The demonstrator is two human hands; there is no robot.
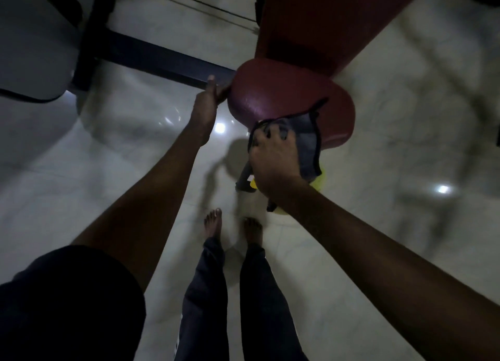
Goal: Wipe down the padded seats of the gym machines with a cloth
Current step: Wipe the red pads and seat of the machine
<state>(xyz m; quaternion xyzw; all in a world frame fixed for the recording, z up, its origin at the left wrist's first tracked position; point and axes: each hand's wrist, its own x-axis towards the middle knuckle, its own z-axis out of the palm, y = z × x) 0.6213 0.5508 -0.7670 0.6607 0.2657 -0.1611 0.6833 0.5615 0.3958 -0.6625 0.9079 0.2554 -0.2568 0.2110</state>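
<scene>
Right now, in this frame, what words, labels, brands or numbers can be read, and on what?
No text can be read.
A small pale patch, maybe a tag, below the right hand and the cloth: too blurred to read.
The padded seat: no print visible.

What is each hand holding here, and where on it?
The right hand holds a grey cloth, bunched around its middle, pressed on the near edge of the red seat. The left hand grips that seat's left edge.

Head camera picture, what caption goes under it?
Right hand wipes the seat with a cloth; left hand holds its edge.
</scene>
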